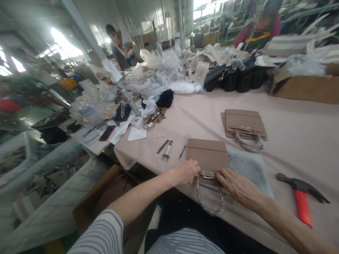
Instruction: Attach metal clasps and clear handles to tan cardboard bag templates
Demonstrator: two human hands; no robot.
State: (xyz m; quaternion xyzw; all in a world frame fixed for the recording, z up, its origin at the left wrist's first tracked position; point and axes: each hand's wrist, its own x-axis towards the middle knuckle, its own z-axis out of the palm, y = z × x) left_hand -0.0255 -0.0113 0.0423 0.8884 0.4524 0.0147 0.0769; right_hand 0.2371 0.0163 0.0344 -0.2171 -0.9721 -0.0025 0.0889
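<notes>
A taupe handbag (208,153) lies flat at the front edge of the table. Its silver clasp (208,175) faces up, and its wrapped handle (209,208) hangs down over the edge. My left hand (188,171) grips the bag's lower left corner with curled fingers. On the other side of the clasp, my right hand (231,180) has its fingers closed on the lower right corner; the fingertips are partly hidden. Under the bag's right side is a grey sheet (250,169). A slim pen-like tool (182,152) lies just left of the bag.
More taupe bags (245,121) are stacked behind, to the right. A claw hammer (302,197) with a red handle rests at right. Small hand tools (166,150) lie at left. Black bags (238,79), a cardboard box (304,84) and plastic wrapping (169,63) line the back. Co-workers are beyond.
</notes>
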